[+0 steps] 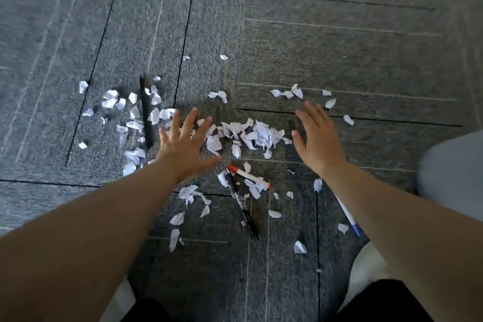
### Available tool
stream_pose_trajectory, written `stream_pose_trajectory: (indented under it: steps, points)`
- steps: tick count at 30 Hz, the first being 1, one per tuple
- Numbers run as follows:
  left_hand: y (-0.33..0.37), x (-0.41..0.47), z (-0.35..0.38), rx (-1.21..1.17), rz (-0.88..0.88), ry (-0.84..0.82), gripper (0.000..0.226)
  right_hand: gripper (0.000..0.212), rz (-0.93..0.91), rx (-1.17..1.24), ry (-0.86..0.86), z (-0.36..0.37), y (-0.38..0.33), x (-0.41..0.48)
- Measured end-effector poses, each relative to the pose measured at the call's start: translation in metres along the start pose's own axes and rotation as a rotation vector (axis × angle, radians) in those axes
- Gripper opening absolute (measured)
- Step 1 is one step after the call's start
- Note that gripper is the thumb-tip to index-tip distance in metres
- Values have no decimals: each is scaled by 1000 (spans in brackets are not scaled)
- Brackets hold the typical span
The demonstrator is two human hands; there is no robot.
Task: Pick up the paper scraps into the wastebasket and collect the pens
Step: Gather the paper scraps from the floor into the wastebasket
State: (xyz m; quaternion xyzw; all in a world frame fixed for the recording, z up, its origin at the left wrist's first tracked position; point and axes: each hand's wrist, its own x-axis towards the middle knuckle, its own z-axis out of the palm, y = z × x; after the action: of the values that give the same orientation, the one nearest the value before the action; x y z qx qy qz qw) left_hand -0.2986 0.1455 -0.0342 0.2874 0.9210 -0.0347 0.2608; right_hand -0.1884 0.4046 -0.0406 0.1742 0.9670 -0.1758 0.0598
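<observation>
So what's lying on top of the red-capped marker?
Torn white paper scraps lie across the barrel of the red-capped marker, hiding its middle. Its cap and far tip show. The black pen lies beside it; contact unclear.

Grey carpet tiles [339, 55] with thin black and pale lines cover the floor. A pale grey rounded object [454, 172], blurred and unidentifiable, sits at the right edge on the carpet.
</observation>
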Motion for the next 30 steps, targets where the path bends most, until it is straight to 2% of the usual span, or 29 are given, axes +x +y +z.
stream_pose_trajectory:
  steps: [3, 6, 8, 12, 17, 19, 22, 24, 27, 30]
  points:
    - [-2, 12, 4, -27, -18, 10, 103, 60, 169, -96, 10, -2, 19, 18]
    - [-3, 22, -1, -25, -24, 5, 105, 67, 387, -63, -21, -4, 34, 33]
    - [-1, 29, -3, -38, -11, 4, 104, 70, 409, -61, -73, -1, 36, 37]
    - [8, 40, -4, -35, 43, 42, 94, 66, 192, -27, -64, 6, 17, 49]
    - [24, 35, -10, -115, 153, 85, 72, 60, -138, 36, -169, 12, -25, 46]
    - [23, 30, -10, -102, 177, 104, 70, 51, -227, 101, -188, 13, -35, 36]
    - [10, 29, -12, 65, 151, 136, 85, 32, -226, 128, -2, 11, -37, 34]
    - [-4, 37, -17, 115, 59, 126, 101, 39, -203, 81, 43, 7, -36, 50]
    - [-16, 54, -24, 70, 9, 17, 118, 63, -242, -39, -203, 6, -43, 76]
    - [-14, 54, -26, 40, 111, -23, 117, 62, -368, -166, -346, 14, -57, 73]
